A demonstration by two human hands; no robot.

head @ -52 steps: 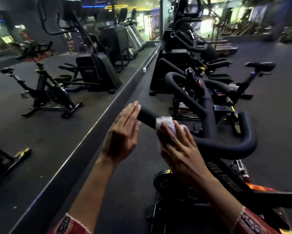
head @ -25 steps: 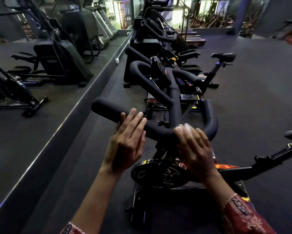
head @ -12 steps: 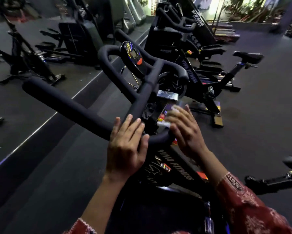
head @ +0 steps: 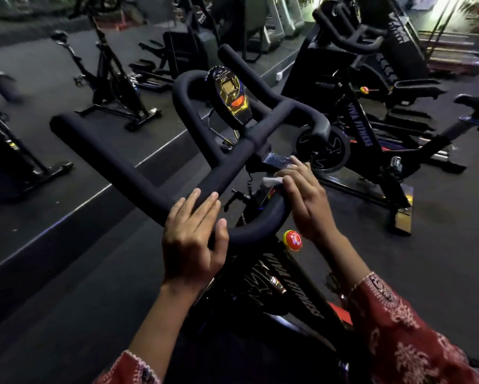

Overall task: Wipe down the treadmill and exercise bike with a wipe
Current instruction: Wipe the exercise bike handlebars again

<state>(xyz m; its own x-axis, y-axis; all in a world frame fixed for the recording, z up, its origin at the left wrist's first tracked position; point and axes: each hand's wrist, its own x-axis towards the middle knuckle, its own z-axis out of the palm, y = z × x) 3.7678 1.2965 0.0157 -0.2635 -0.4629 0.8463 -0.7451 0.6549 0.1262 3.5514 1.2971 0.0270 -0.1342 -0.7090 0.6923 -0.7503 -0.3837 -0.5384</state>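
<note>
Right hand (head: 304,206) has slid the wipe (head: 272,180) to the handlebar (head: 116,162) bend at frame centre, fingers curled round it; left hand (head: 192,242) rests alongside, fingers straight.

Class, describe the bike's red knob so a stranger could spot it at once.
Start at the nearest bike's black padded handlebar. Just below its near curve, beside the right hand, sits the knob. Amid dark parts, it is round, red and yellow-rimmed.

Your sleeve (head: 404,328) is red with a pale printed pattern, and the handlebar (head: 138,176) is matte black. The console (head: 230,95) shows gold and orange; the knob (head: 293,239) is red, rimmed yellow; the wipe (head: 271,180) is white.
</note>
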